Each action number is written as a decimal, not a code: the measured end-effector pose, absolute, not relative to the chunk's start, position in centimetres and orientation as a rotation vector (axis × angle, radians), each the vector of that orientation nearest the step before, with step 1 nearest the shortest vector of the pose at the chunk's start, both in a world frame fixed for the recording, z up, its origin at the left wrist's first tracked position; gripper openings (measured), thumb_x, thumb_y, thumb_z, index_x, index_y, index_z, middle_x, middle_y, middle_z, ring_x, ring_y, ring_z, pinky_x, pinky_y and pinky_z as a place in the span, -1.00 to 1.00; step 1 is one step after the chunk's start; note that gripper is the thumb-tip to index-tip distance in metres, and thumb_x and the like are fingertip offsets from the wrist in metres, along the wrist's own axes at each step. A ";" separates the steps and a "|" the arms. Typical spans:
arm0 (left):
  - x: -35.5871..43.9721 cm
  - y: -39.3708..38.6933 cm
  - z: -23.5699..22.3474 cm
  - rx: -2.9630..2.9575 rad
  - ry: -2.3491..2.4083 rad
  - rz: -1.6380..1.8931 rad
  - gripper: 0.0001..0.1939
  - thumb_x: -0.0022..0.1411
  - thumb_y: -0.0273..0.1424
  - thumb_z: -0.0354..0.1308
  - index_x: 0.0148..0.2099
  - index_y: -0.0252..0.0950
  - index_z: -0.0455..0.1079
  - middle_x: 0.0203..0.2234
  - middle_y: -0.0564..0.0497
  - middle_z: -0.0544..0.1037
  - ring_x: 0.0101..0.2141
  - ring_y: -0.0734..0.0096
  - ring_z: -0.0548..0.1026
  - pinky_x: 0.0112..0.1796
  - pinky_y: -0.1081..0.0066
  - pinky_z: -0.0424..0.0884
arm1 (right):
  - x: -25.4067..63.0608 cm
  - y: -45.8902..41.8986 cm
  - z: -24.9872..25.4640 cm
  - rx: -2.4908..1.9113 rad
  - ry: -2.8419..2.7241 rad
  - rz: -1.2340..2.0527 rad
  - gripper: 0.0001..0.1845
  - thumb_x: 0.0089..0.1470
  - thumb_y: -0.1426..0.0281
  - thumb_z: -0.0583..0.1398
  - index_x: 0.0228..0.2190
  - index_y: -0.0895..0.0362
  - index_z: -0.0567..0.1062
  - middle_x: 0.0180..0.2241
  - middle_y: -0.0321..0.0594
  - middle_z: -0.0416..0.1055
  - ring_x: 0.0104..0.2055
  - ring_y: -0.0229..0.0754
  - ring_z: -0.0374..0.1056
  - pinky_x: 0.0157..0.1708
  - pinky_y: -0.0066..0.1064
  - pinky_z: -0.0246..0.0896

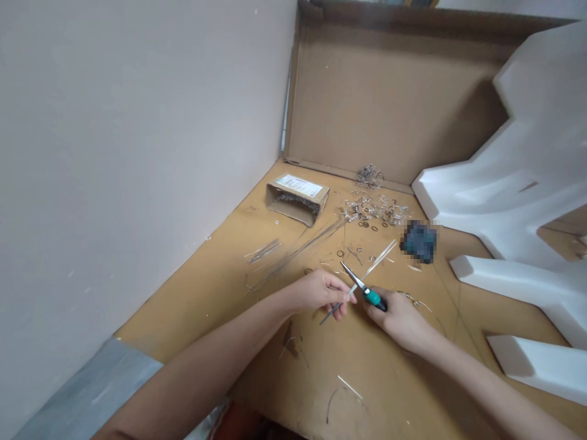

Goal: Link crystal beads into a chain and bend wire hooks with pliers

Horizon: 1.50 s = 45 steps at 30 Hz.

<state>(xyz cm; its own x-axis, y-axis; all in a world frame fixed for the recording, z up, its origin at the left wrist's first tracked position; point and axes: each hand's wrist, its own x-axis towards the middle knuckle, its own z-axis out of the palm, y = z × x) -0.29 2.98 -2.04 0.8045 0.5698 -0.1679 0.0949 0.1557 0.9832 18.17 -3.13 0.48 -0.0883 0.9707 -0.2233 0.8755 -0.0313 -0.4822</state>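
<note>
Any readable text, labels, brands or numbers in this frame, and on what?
Nothing can be read.
Small cardboard box: a white label on its top carries print, too small and blurred to read.
Dark item right of the wire bits: pixelated, nothing legible.
Pliers in the right hand: green handle, no visible marking.
Wire in the left hand, cardboard wall and white foam pieces: no text visible.
</note>
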 end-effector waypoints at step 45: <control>0.8 1.8 -1.8 1.202 0.560 0.575 -0.80 0.11 -0.34 0.06 -0.31 -0.41 0.37 -0.62 0.07 0.43 -0.67 0.64 0.35 -0.61 0.58 0.28 | 19.0 -2.8 1.6 -1.826 -1.827 1.247 -0.94 -0.13 0.41 0.08 -0.55 0.12 0.34 -0.62 -0.40 0.28 -0.54 -0.28 0.16 -0.51 -0.46 0.03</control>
<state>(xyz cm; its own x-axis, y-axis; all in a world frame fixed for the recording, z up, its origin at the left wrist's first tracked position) 0.76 1.82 -1.84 0.7304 0.6764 -0.0948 -0.1131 0.2566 0.9599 19.02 -2.78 1.58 -0.1673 0.9132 -0.3715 0.6784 -0.1668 -0.7155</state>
